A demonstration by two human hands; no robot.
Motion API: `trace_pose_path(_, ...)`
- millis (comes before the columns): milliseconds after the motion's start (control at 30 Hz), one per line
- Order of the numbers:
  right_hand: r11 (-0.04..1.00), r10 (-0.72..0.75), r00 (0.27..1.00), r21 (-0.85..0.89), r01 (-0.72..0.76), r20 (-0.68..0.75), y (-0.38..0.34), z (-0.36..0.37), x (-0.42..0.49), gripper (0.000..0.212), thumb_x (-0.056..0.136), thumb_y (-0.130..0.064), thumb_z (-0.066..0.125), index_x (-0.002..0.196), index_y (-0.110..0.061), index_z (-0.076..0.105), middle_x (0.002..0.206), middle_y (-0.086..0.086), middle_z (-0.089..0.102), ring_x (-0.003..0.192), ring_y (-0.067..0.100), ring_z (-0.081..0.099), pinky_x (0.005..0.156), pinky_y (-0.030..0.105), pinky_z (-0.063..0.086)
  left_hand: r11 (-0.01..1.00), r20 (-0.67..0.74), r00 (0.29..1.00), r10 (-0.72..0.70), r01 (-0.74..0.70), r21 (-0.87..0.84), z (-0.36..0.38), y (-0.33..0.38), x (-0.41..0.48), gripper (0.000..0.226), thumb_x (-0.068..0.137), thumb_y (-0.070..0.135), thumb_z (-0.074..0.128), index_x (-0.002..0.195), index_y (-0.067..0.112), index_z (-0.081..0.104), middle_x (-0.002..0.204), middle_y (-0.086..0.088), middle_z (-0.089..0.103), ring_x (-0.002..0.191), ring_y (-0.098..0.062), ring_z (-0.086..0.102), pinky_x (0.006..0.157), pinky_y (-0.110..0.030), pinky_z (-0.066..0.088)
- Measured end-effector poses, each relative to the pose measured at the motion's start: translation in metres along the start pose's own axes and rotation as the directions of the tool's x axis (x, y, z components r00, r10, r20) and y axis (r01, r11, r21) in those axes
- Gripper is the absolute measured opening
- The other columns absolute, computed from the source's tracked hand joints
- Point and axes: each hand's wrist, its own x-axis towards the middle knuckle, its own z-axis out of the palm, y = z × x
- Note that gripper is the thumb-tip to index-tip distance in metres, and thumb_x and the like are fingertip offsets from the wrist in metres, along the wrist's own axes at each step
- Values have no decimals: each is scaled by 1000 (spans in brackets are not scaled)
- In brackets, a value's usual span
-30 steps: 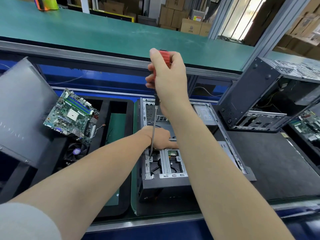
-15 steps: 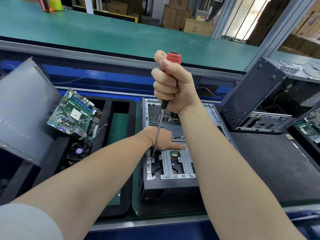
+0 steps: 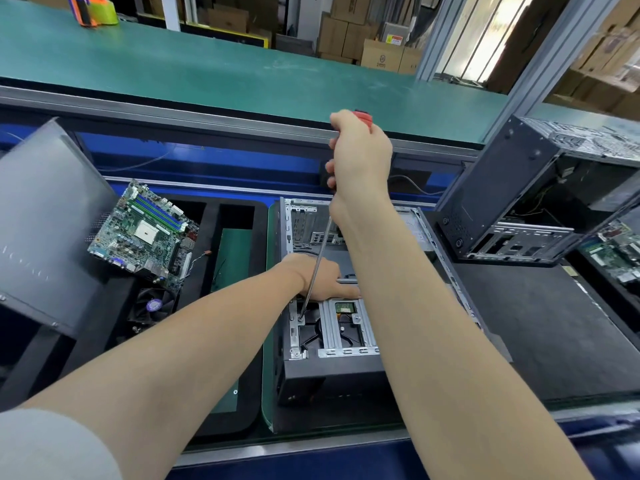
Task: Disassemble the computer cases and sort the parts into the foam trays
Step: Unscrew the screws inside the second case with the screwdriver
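Note:
An open black computer case (image 3: 332, 379) lies flat in front of me, its silver drive cage (image 3: 346, 334) showing at the near end. My right hand (image 3: 360, 161) is closed around the red handle of a long screwdriver (image 3: 317, 268), whose tip rests on a screw at the cage's left rail. My left hand (image 3: 323, 277) presses flat on the case interior just behind the cage, beside the shaft. A black foam tray (image 3: 207, 223) on the left holds a green motherboard (image 3: 145, 233) and a cooling fan (image 3: 154, 306).
A grey side panel (image 3: 45, 220) leans at the far left. A second open case (image 3: 512, 199) stands tilted at the right on a black mat (image 3: 554, 327), with another board (image 3: 620, 258) beyond it. A green conveyor belt (image 3: 207, 71) runs behind, carrying a tape dispenser (image 3: 93, 8).
My right hand has turned on the screwdriver handle, from a fist with the thumb up to the back of the hand facing me. The tip stays on the same screw; the left hand holds still.

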Motion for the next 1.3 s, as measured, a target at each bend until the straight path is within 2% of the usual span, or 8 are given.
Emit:
trace_pose_path(67, 998, -56, 997, -35, 54, -55, 4, 2, -2, 34, 89, -31, 75, 71, -22, 48, 65, -4, 50, 62, 20, 45, 66, 42, 41, 1000, -19, 1000, -22, 22, -23, 0, -2, -1, 59, 98, 59, 25, 70, 14, 49, 74, 0, 53, 80, -26, 55, 90, -48, 56)
trace_pose_path(200, 995, 27, 953, 82, -54, 302, 5, -5, 10, 47, 95, -40, 77, 72, -25, 39, 57, -5, 35, 46, 14, 24, 42, 27, 25, 994, -50, 994, 97, -99, -40, 4, 1, 9, 145, 33, 106, -16, 107, 17, 70, 97, -4, 69, 92, -26, 65, 88, -42, 53)
trace_pose_path(500, 857, -127, 326, 269, -439, 937, 13, -21, 32, 39, 91, -16, 73, 89, -20, 34, 53, -7, 29, 37, 5, 19, 37, 18, 15, 998, -92, 995, 42, -45, -33, 3, 1, 9, 120, 47, 106, -2, 80, 10, 62, 76, -7, 63, 74, -26, 63, 80, -43, 54)
trace_pose_path(867, 999, -8, 999, 36, 7, 44, 12, 7, 7, 11, 87, -20, 69, 79, -16, 62, 66, -4, 60, 56, 16, 51, 56, 33, 42, 998, -3, 999, -36, 35, -50, -2, 2, -1, 56, 104, 53, 21, 70, 15, 46, 78, -1, 52, 87, -27, 54, 81, -37, 49)
trace_pose_path(1000, 997, -72, 995, -39, 69, -73, 17, 11, 5, 34, 85, -27, 78, 67, -22, 50, 56, -9, 49, 51, 13, 42, 57, 33, 39, 995, -33, 997, -68, 65, -71, 0, 0, -5, 36, 104, 36, 36, 80, 14, 52, 94, -4, 59, 94, -25, 55, 83, -38, 45)
trace_pose_path(1100, 998, 15, 977, 55, -27, 211, 17, 8, 11, 36, 91, -27, 80, 75, -21, 49, 57, -4, 41, 46, 14, 30, 46, 28, 31, 995, 12, 999, -29, 30, -94, -2, 3, -1, 52, 102, 54, 31, 91, 13, 61, 93, -4, 62, 92, -27, 61, 83, -39, 54)
trace_pose_path(1200, 980, 55, 809, 123, -155, 586, 15, 1, 20, 39, 99, -20, 68, 70, -24, 42, 52, -8, 28, 41, 10, 16, 37, 21, 19, 995, -18, 999, 51, -53, -82, -2, 4, 2, 120, 59, 100, 3, 114, 16, 69, 103, -4, 70, 94, -25, 65, 84, -42, 53)
trace_pose_path(1300, 951, 12, 529, 154, -269, 848, 16, -6, 26, 35, 94, -16, 62, 68, -23, 40, 51, -9, 25, 38, 6, 16, 36, 17, 18, 996, -71, 997, 28, -34, -83, -1, 4, 1, 118, 54, 96, 5, 109, 14, 70, 100, -8, 72, 93, -27, 67, 84, -45, 53)
